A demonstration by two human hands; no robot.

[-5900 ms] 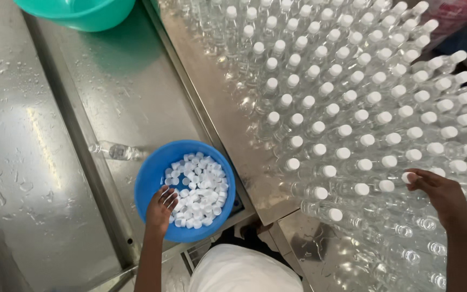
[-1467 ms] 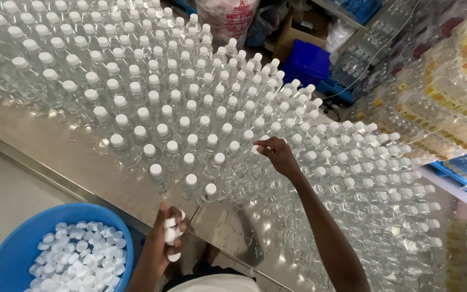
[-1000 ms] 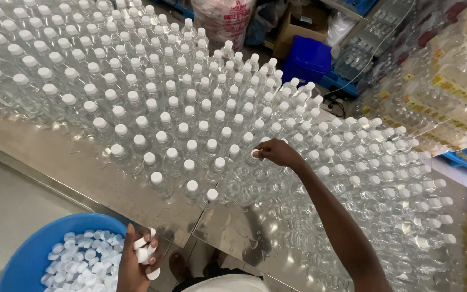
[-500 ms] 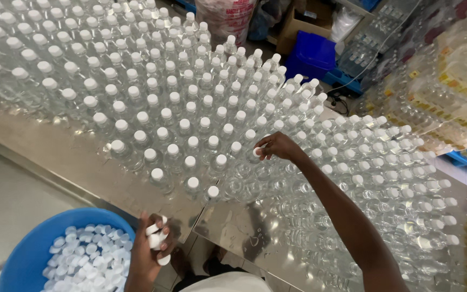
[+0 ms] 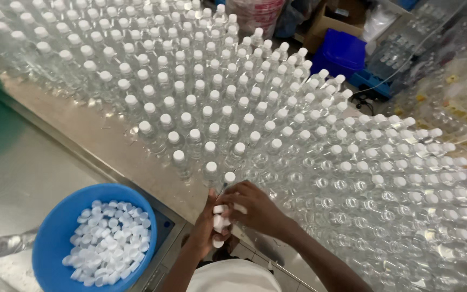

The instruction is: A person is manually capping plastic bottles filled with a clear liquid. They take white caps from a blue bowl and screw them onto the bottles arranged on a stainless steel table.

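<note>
Caps (image 5: 218,220), small white ones, sit bunched in the left hand (image 5: 207,227), fingers curled round them, low centre, just past the near edge of the steel table (image 5: 60,127). Right hand (image 5: 256,208) is pressed against the left, fingertips pinching at the caps; can't tell if it has one lifted clear. Both hands are right beside the nearest clear plastic bottles (image 5: 228,108), which stand upright and tightly packed across the table. Bottles to the left and far side have white caps on; a patch of bottles just right of the hands has open mouths. Blue bowl (image 5: 60,227) with loose white caps sits lower left, near the left forearm. Blue crate (image 5: 341,51) on the floor beyond the table.
</note>
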